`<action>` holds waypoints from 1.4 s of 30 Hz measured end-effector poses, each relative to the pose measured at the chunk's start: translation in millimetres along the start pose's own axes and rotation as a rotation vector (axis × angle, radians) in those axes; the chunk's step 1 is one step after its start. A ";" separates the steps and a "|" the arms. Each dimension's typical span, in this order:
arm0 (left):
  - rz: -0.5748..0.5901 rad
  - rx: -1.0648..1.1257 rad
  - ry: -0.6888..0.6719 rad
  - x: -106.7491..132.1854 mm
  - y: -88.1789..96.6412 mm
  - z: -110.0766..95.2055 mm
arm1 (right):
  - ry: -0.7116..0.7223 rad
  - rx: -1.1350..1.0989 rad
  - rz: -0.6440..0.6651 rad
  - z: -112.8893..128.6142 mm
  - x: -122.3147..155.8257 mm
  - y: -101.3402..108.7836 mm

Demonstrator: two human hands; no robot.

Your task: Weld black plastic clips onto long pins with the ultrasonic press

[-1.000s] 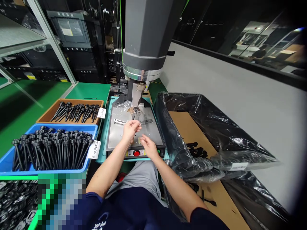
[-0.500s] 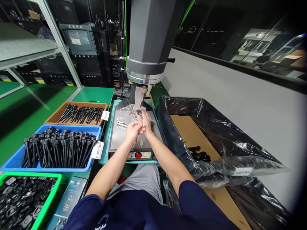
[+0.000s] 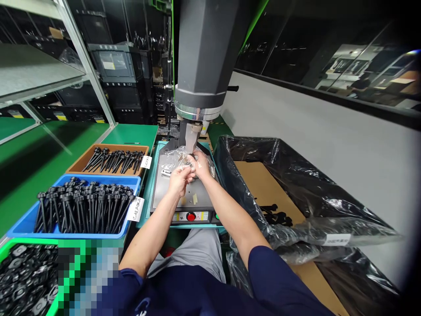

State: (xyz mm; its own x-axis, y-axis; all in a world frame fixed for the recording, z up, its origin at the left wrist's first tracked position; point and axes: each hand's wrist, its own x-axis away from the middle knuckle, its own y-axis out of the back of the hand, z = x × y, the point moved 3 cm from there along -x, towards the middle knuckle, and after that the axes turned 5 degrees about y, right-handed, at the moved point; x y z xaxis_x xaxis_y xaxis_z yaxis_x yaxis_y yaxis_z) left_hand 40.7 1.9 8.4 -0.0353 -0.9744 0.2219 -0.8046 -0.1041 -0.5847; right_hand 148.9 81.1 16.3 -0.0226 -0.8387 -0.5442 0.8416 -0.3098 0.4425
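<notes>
Through the head view I see both hands close together over the press plate [image 3: 164, 193], fingers bent: left hand [image 3: 182, 180] nearer me, right hand [image 3: 200, 166] beyond. I cannot tell what either one grips. A small dark part [image 3: 192, 156] sits at the right fingertips, below the press tip, with clear film [image 3: 177, 154] around it. To my left on the table [image 3: 138, 131], the blue bin [image 3: 75, 235] is packed with black ribbed stems [image 3: 82, 206]; the brown tray [image 3: 107, 173] behind holds fewer. Nearer, the green bin [image 3: 36, 241] is heaped with dark ring-like pieces [image 3: 26, 272]. To my right, a box lined with black plastic [image 3: 299, 175] holds cardboard [image 3: 263, 182] and a few black parts [image 3: 279, 217].
</notes>
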 end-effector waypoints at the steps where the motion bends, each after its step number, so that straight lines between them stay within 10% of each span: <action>1: -0.004 0.005 0.002 -0.3 1.1 -0.1 | -0.008 -0.006 -0.007 1.4 4.7 2.9; 9: -0.004 -0.049 0.007 3.7 13.8 17.4 | -0.298 -0.321 0.084 -11.9 70.2 16.3; 17: 0.013 -0.171 0.055 5.5 21.7 40.1 | -0.670 -0.740 0.515 -14.6 139.4 43.6; 20: -0.023 -0.254 0.062 11.5 31.4 46.8 | -0.633 -0.779 0.533 -8.3 152.5 59.5; 25: -0.133 -0.324 0.018 42.6 56.5 72.8 | -0.410 -0.729 0.203 7.0 149.0 78.1; 29: 0.084 -0.464 -0.130 72.8 53.5 84.7 | -0.256 -0.721 0.048 24.1 141.5 74.7; 42: 0.021 -0.649 -0.354 86.3 53.8 60.1 | -0.209 -0.699 0.191 44.7 140.2 42.7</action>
State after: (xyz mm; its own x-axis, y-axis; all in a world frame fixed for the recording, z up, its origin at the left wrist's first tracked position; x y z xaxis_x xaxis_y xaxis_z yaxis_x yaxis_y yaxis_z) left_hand 30.0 -99.8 -50.8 0.0505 -0.9923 -0.1134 -0.9984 -0.0528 0.0175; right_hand 157.6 -69.7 -9.2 0.1150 -0.9384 -0.3258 0.9860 0.1477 -0.0775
